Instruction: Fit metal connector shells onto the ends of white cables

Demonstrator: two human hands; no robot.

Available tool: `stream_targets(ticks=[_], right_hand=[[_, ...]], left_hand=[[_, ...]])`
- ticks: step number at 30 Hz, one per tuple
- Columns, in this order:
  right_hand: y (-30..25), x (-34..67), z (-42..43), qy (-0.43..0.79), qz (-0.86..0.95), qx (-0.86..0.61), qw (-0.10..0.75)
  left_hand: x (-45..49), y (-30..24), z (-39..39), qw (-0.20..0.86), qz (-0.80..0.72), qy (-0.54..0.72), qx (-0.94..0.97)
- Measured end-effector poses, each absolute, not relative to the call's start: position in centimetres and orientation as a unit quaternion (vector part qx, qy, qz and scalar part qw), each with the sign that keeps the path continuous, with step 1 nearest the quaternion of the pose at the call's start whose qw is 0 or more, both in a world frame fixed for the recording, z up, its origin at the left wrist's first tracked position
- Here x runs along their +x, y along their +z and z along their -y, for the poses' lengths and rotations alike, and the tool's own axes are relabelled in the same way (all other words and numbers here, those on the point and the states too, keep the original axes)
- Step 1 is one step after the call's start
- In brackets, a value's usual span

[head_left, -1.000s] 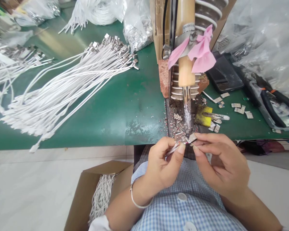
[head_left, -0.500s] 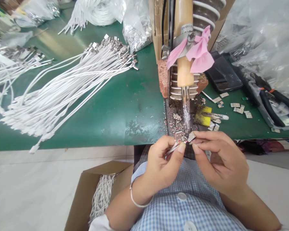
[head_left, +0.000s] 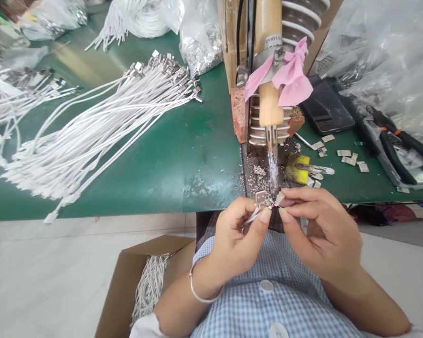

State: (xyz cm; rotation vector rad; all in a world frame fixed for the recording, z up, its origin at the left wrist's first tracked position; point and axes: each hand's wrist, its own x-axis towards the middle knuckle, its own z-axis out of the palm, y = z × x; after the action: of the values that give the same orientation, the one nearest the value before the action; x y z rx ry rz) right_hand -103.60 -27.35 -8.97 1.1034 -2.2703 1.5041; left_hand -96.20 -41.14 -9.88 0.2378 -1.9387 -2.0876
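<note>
My left hand pinches white cables between thumb and forefinger; a metal USB plug stands up just past the fingers. Thin coloured wire ends show at the cable tip. My right hand has a second USB connector between its fingertips, held against those wires. Right above both hands is the tip of a soldering iron, which points down from a wooden handle tied with a pink cloth. Whether tip and connector touch, I cannot tell.
A bundle of white cables with USB plugs lies on the green table at left. Right of the iron are a yellow sponge, loose connectors, a phone and pliers. Below stands a cardboard box with cables.
My right hand has shifted slightly left and up with its connector, closer to the iron's tip. My left hand has barely moved.
</note>
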Motion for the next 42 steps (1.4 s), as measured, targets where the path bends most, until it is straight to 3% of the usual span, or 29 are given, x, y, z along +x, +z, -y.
stream_targets(ticks=[42], right_hand=[[-9.0,-103.7,27.2,0.516,0.761,0.388,0.066]], left_hand=[[-95.9,-11.1,41.6,0.131,0.667,-0.732,0.053]])
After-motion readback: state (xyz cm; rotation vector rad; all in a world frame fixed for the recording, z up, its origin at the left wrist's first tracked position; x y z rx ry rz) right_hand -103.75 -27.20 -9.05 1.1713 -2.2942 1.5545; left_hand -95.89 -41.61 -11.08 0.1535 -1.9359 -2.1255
